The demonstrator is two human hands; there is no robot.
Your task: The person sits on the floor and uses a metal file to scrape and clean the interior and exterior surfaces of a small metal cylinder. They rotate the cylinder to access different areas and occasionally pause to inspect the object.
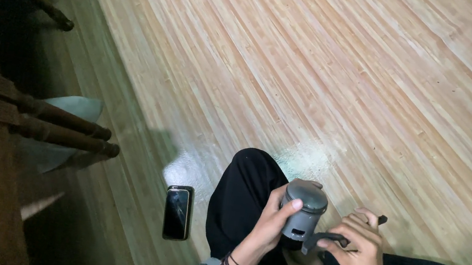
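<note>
Two dark turned wooden furniture legs [60,127] jut in from nine o'clock, and a pale sheet-like thing [72,108] lies half under them on the wooden plank floor [329,72]. Another dark leg [51,14] shows up at ten o'clock. Moving right, a black phone [178,212] lies flat on the floor at about seven o'clock, screen up, just beside our bent knee in black trousers [244,182] and apart from both hands.

Next comes our left hand [269,225], with dark bands on the wrist. Its grip is closed around the side of a small grey cylinder-shaped device [303,211], thumb laid across the upper part just under the rounded cap. The device is held upright over our lap at about six o'clock, clear of the floor.

Furthest right, our right hand [357,249] has its fingers curled narrowly around a thin dark lever or strap [331,239] that comes off the device's lower end; a dark tip [382,219] shows past the knuckles. We cannot tell whether that piece is fixed to the device or loose.

As for progress, we judge the handling to be mid-way: the device is picked up and steadied in both hands, its cap looks on, and nothing taken off it lies on the floor.
</note>
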